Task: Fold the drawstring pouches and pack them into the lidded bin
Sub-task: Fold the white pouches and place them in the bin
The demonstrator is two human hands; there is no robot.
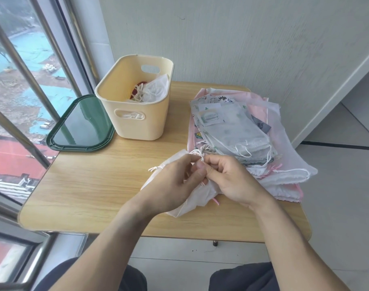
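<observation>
I saw the white pouch (192,198) lying crumpled at the near middle of the table (91,185), thin pale fabric, bunched and creased, with a knotted cream drawstring end (155,168) poking out to its left. My left hand (171,183) lay over the pouch with fingers curled, thumb and fingertips pinching the cord (197,154) at the gathered neck. My right hand (227,177) met it there, fingers curled in too, pinching the same cord. The pile (240,133) of unfolded pouches sat just right of the hands on the table's right half: translucent white ones on top, pink and printed ones beneath, loose white strings trailing toward me. The bin (135,106), cream plastic with slot handles, stood open at the far left of the table, holding a few white pouches (156,89) and something red I couldn't identify. The green lid (80,124) lay flat beside the bin on its left, overhanging the table edge by the window. The hands covered most of the pouch's middle, so I couldn't tell its fold state. The lower pile layers were hidden, so I couldn't count them. A small label on top of the pile was too blurred to read.
</observation>
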